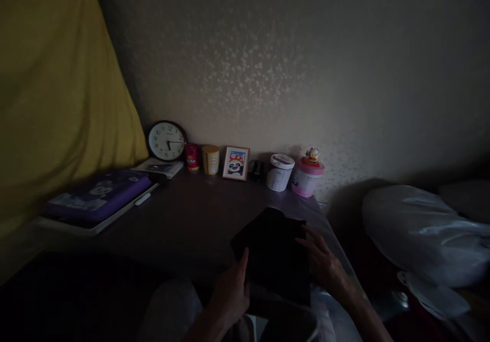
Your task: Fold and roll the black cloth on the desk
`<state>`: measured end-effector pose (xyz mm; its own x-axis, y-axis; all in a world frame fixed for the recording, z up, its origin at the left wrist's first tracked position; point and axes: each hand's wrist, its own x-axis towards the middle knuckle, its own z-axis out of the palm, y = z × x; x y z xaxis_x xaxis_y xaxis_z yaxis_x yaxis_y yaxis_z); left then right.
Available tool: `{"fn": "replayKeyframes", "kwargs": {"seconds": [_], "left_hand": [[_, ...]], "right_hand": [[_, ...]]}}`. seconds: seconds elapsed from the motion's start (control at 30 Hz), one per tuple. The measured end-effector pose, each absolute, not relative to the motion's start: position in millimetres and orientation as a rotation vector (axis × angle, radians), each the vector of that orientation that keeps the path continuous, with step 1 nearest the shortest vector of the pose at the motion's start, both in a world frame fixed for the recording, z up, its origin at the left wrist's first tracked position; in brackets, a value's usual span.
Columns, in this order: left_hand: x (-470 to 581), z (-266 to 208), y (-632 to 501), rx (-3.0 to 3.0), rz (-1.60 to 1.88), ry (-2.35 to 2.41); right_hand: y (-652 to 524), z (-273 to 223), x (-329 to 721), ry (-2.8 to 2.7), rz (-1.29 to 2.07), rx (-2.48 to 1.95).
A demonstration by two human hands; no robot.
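Note:
A black, flat, cloth-like piece [273, 252] lies over the front right part of the table, too dark to show its exact kind. At its lower left edge, my left hand [231, 293] grips it, the index finger stretched along the top and the other fingers curled. My right hand [325, 263] holds the upper right edge, with its fingertips on the dark material and the thumb side partly hidden. The piece looks spread between both hands, its lower part hanging near the table's front edge.
On the grey table [184, 214], a purple case [101, 194] lies at left near a yellow curtain [57, 87]. Along the wall stand a clock [167, 141], a red can [192, 157], a yellow canister [211, 160], a panda picture [236, 163], a white tub [280, 173] and a pink tub [306, 178]. Plastic bags [421, 235] sit right.

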<state>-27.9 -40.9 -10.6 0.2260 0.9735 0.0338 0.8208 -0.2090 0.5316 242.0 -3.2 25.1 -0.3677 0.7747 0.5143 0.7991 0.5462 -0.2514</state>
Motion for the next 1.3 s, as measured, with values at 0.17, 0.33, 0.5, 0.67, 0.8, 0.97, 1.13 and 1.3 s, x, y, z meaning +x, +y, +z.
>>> {"fn": "replayKeyframes", "kwargs": {"seconds": [0.17,0.33,0.5,0.67,0.8,0.97,1.13,1.3], "left_hand": [[-28,-3,-40,2.043,0.459,1.658],[-28,-3,-39,2.055,0.487,1.656],[-30,-9,-38,2.098,0.504,1.632],[-31,-10,-36,2.113,0.495,1.621],[-31,-11,-36,2.126,0.512,1.615],[-31,-9,-38,2.151,0.537,1.604],[-29,-10,-41,2.192,0.533,1.595],[-27,-13,-43,2.131,0.532,1.68]], "right_hand": [[-1,28,235,-2.168,-0.036,-1.201],[9,33,219,-2.104,0.045,-1.13],[32,36,187,-2.012,0.045,-1.008],[59,33,151,-1.942,0.0,-0.956],[70,25,129,-1.942,-0.038,-1.048],[76,16,115,-2.011,-0.098,-1.178],[82,9,114,-2.051,-0.15,-1.257],[82,12,112,-2.099,-0.194,-1.311]]}}
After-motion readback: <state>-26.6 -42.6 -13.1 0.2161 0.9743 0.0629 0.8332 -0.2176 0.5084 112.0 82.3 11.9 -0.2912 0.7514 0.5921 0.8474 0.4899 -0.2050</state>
